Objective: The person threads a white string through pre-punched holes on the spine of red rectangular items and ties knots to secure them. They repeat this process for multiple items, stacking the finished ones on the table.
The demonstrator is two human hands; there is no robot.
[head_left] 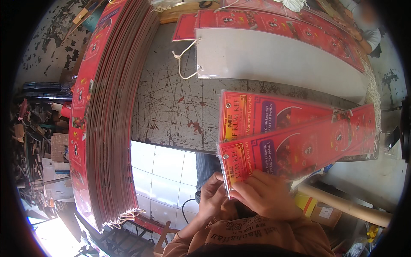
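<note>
Near the table's front edge, my right hand grips the lower corner of a long red printed sign strip, fingers over its face. The strip has a metal eyelet at its left end and lies slantwise over a second red strip. My left hand is closed in a pinch beside that same end, close to the lower corner; whatever its fingertips hold is hidden. Farther back, a strip lies with its pale back up, a white cord looped between its two end holes.
A tall stack of red strips stands along the left of the scratched grey table. More red strips and white cord lie at the back. Another person's arm shows at upper right. A cardboard tube lies at lower right.
</note>
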